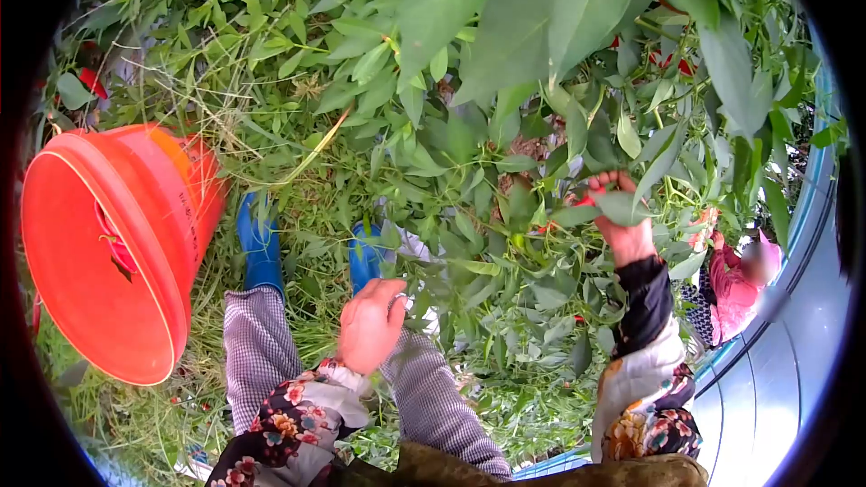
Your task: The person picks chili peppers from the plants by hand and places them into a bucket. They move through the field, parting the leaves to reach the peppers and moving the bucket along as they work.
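Note:
My right hand (626, 225) reaches in among the pepper plant's leaves, its fingers curled round a red chili pepper (585, 201). A green leaf (622, 208) covers part of the fingers and most of the pepper. Lower down, my left hand (372, 325) hangs above my knee with its back up, fingers loosely bent and thumb apart; nothing shows in it. At the left a red bucket (171, 216) lies tilted with its mouth toward me, and a few red peppers (115, 243) are inside.
Dense pepper plants (505, 153) fill the middle and right, with large leaves (541, 18) close to the camera. Grass surrounds my blue boots (260, 239). Another red pepper (92, 83) shows at the upper left. A person in pink (735, 289) is among the plants at the right.

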Demonstrator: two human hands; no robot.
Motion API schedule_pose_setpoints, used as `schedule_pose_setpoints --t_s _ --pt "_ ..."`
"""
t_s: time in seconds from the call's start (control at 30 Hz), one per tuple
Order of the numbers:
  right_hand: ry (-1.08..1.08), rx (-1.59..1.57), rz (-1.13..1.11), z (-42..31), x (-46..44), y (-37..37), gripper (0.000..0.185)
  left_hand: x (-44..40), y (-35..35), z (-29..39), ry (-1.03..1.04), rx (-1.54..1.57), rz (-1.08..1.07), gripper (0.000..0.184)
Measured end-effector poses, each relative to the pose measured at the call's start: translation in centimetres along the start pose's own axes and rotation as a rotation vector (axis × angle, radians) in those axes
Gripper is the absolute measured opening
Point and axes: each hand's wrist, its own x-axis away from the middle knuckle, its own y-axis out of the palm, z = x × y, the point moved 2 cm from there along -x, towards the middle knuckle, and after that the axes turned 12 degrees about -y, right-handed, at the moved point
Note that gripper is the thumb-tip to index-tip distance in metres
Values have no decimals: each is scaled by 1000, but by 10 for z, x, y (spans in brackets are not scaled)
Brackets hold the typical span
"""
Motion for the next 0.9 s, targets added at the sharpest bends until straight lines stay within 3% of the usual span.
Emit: schedule_pose_setpoints --t_s 0.13,0.57,0.67,0.7,0.73,0.9 --pt "-83 217 333 -21 29 12 14 -4 -10 11 -8 56 -7 20" --pt "-41 233 398 -56 36 -6 19 -16 -17 16 2 153 1 21" --pt "-79 460 303 -59 46 -9 19 -17 -18 22 13 163 3 21" --pt "-24 488 570 -59 25 -46 21 -18 -18 23 21 163 10 21" --pt "93 586 541 -59 49 4 22 -19 -17 24 29 162 16 21" --pt "94 973 70 -60 91 73 29 -17 -21 28 34 181 0 20"
